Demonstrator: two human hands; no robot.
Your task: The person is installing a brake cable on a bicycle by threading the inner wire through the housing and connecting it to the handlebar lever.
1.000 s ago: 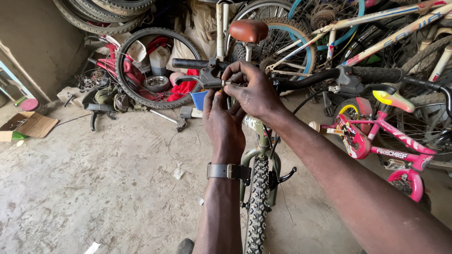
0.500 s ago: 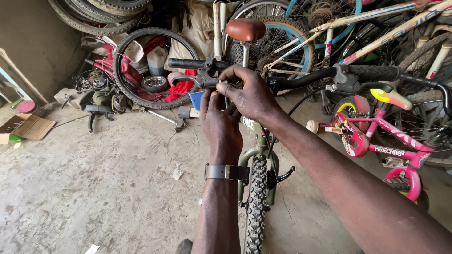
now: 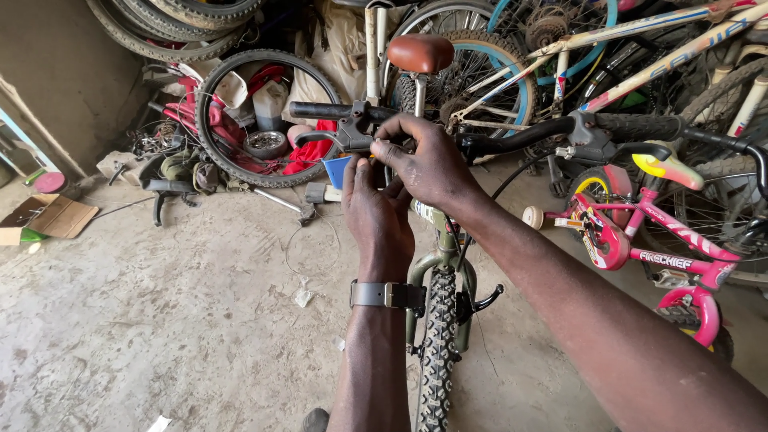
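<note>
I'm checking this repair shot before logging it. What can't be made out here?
Head view only:
- The handlebar centre, where the work happens: hidden behind the left hand and right hand.
- Anything held in the fingers: covered by the hands.
- Front tyre: its bottom is cut off by the lower edge.
- Pink child's bike: partly behind the right forearm.
</note>
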